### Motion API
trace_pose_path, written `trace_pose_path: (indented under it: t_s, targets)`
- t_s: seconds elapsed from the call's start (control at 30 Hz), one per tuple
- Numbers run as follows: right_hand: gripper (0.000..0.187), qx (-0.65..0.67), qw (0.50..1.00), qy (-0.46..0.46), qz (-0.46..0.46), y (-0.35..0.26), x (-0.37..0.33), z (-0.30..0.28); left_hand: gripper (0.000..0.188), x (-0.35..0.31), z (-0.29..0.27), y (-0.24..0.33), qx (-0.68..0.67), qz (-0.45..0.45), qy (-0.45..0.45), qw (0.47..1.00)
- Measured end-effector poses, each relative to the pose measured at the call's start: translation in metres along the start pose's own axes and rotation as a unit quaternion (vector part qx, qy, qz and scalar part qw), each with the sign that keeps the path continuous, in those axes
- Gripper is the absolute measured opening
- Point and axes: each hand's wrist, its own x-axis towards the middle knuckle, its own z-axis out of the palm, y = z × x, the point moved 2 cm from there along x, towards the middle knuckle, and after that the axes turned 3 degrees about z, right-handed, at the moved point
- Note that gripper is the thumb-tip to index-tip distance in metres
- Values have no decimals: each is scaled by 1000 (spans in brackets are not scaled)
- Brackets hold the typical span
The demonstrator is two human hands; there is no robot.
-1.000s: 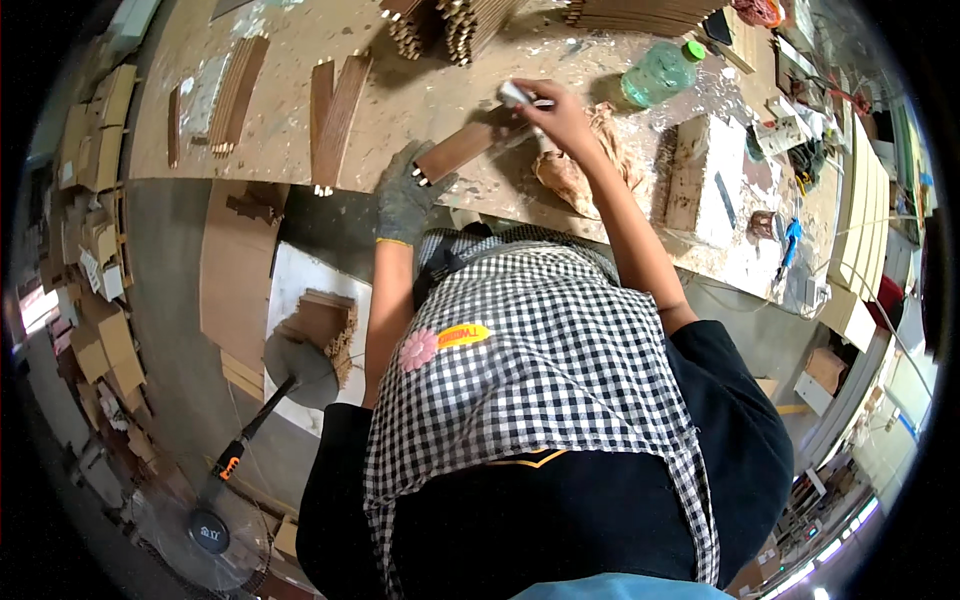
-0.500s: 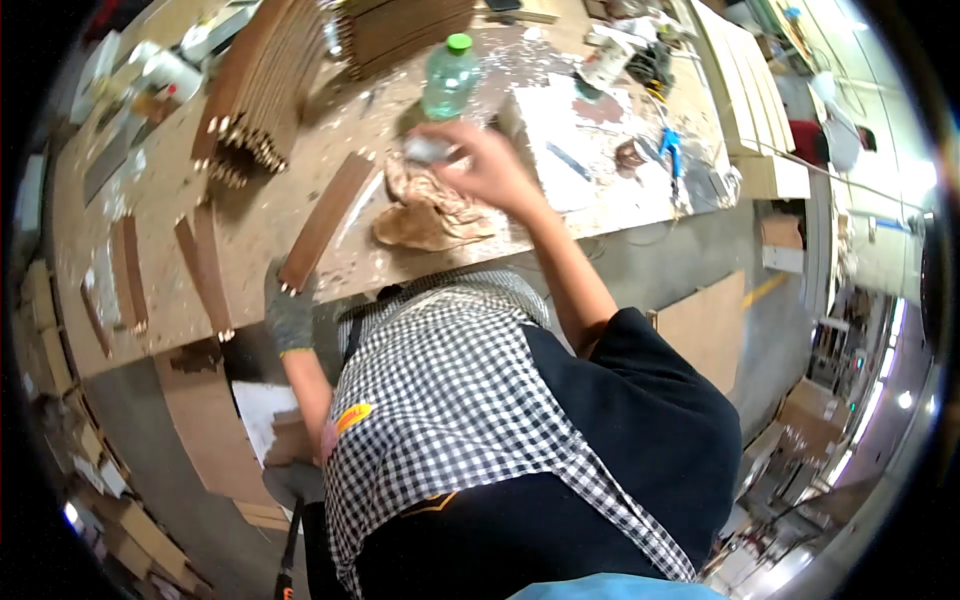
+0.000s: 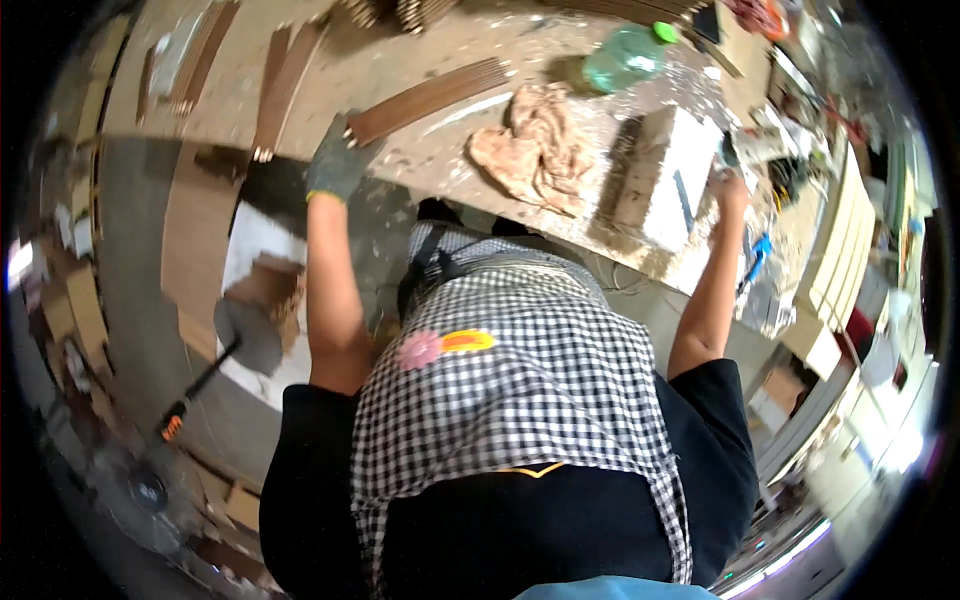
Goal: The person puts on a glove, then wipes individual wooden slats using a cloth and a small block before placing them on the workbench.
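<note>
My left hand [image 3: 340, 160], in a dark grey glove, grips the near end of a bundle of flat brown wooden strips [image 3: 430, 100] at the table edge. The strips lie on the tabletop and point away to the right. My bare right hand [image 3: 731, 190] reaches to the far right, with curled fingers, beside a white container [image 3: 760, 145] with a dark end. What its fingers hold, if anything, is too small to make out. Just left of that hand is a white, stained block [image 3: 660, 180] with a thin dark bar on it. A crumpled tan cloth [image 3: 540, 150] lies between my hands.
A green-capped clear bottle [image 3: 625, 60] lies toward the back in the picture. More brown strips [image 3: 290, 75] rest at the left, and stacked strips stand at the far edge. A blue tool [image 3: 760, 255] sits at the right edge. Below the table are cardboard and a dark round plate [image 3: 250, 335].
My right hand has moved right, from above the cloth to beside the white container. My left hand still grips the strips. The whole view has turned and shifted.
</note>
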Motion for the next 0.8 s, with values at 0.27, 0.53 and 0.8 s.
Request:
trace_pose_path:
  t_s: [0.27, 0.53, 0.8]
  targets:
    - [35, 474, 839, 53, -261, -222, -115, -165, 33, -6, -7, -50, -357, -46, 54, 931]
    - [89, 1, 950, -88, -301, -388, -193, -55, 42, 0, 11, -9, -570, -157, 150, 792]
    - [28, 190, 891, 125, -393, -392, -190, -11, 40, -6, -2, -29, -249, -56, 83, 963]
